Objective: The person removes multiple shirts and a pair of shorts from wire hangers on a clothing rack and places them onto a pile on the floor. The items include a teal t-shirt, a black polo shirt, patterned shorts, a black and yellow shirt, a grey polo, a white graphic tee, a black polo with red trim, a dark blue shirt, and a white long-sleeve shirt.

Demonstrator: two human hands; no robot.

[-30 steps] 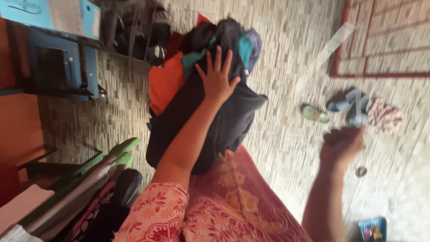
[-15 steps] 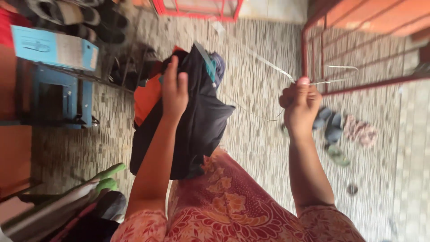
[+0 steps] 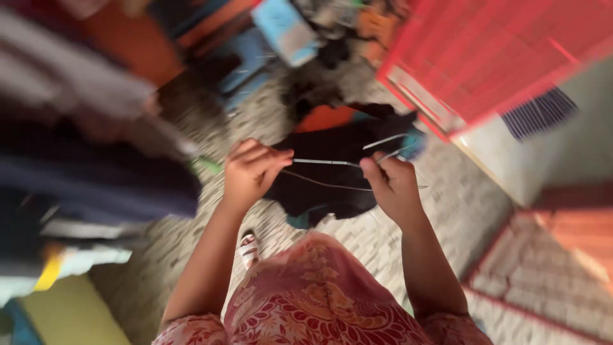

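Your left hand [image 3: 250,171] and right hand [image 3: 394,185] each pinch an end of a thin wire hanger [image 3: 325,163], stretched before the dark garment [image 3: 332,191] above the tiled floor [image 3: 447,204].

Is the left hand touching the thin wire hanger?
Touching. The head view shows the left hand pinching one end of the wire hanger between its fingers, while the right hand grips the other end.

Floor: small pale tiles [image 3: 447,204], laid in a mosaic.
Grille: red metal bars [image 3: 504,57], upper right.
Box: light blue [image 3: 284,29], near the top edge, blurred.
Dress: red floral fabric [image 3: 313,300], bottom centre.
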